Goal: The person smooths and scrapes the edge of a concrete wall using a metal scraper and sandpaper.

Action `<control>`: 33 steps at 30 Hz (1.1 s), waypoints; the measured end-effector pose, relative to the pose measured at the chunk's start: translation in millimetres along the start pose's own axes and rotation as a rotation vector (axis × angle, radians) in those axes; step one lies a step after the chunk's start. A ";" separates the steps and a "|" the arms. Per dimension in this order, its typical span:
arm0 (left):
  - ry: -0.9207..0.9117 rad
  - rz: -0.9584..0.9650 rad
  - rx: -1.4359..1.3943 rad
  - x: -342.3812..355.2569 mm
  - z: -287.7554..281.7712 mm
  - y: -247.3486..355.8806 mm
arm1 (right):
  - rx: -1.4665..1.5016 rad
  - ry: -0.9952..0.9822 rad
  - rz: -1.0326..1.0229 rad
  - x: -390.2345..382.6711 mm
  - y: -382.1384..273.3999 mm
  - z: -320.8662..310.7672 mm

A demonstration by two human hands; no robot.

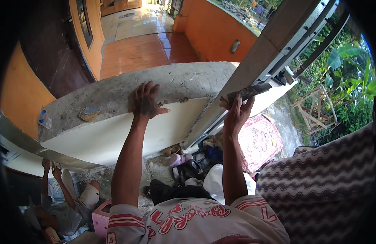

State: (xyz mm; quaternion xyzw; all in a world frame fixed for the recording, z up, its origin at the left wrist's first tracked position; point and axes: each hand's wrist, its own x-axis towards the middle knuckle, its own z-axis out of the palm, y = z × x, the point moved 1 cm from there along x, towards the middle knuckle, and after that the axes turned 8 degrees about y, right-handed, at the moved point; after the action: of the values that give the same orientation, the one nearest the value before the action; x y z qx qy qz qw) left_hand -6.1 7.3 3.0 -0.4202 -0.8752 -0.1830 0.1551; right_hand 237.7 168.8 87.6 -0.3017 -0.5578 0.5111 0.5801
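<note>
My left hand [148, 101] rests with fingers spread on the rough grey concrete top [188, 79] of a low wall, near the edge of its cream-painted side [171, 124]. My right hand [241, 110] grips a dark, worn flat strip [248, 92] at the pale vertical post [259, 61] on the right, beside metal rails. A small crumpled scrap [89, 114] and a blue-topped plastic item [44, 119] lie along the left of the concrete top.
At lower left another person [61, 211] crouches with both hands raised to the wall. Footwear [183, 166], a white sack [216, 183] and a patterned mat [259, 142] lie below. A striped cloth-covered object [318, 179] stands at right. Beyond are a tiled porch [147, 55] and plants.
</note>
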 end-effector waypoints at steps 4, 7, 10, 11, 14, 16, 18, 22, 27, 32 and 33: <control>0.020 -0.036 0.012 10.6 3.2 4.3 | -0.340 -0.053 -0.126 -19.7 61.6 -28.2; -0.004 -0.014 0.015 4.7 4.1 -2.7 | -0.421 -0.173 -0.217 -45.0 78.2 -42.8; 0.002 0.020 0.011 2.7 4.9 -7.5 | -0.459 -0.286 -0.218 -51.4 97.6 -28.1; 0.020 0.046 0.000 0.9 3.9 -10.4 | -0.458 -0.308 -0.148 -55.4 107.7 -18.7; -0.038 0.124 -0.020 -8.5 4.3 -27.9 | -0.426 -0.131 -0.165 -85.9 167.8 12.2; -0.053 0.153 -0.014 -23.5 -3.4 -60.9 | -0.378 -0.159 -0.066 -101.0 163.9 38.8; -0.059 0.124 0.033 -34.9 -18.7 -89.2 | -0.323 -0.125 -0.033 -94.3 162.7 61.9; -0.145 -0.019 0.120 -52.1 -68.2 -140.7 | -0.427 -0.123 0.141 -67.3 161.5 74.4; -0.084 0.048 0.133 -65.4 -73.0 -163.1 | -0.621 -0.314 -0.147 -81.0 170.7 76.7; -0.071 0.089 0.053 -57.9 -69.9 -159.2 | -0.531 -0.230 -0.095 -129.5 118.8 121.1; -0.076 0.080 0.055 -57.3 -71.9 -164.3 | -0.590 -0.270 -0.158 -138.8 110.5 128.9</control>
State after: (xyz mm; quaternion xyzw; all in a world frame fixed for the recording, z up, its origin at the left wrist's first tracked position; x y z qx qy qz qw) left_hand -93.5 -159.2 11.0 -0.4571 -0.8675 -0.1365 0.1406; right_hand 106.3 44.0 -35.9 -0.3422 -0.7752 0.3164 0.4264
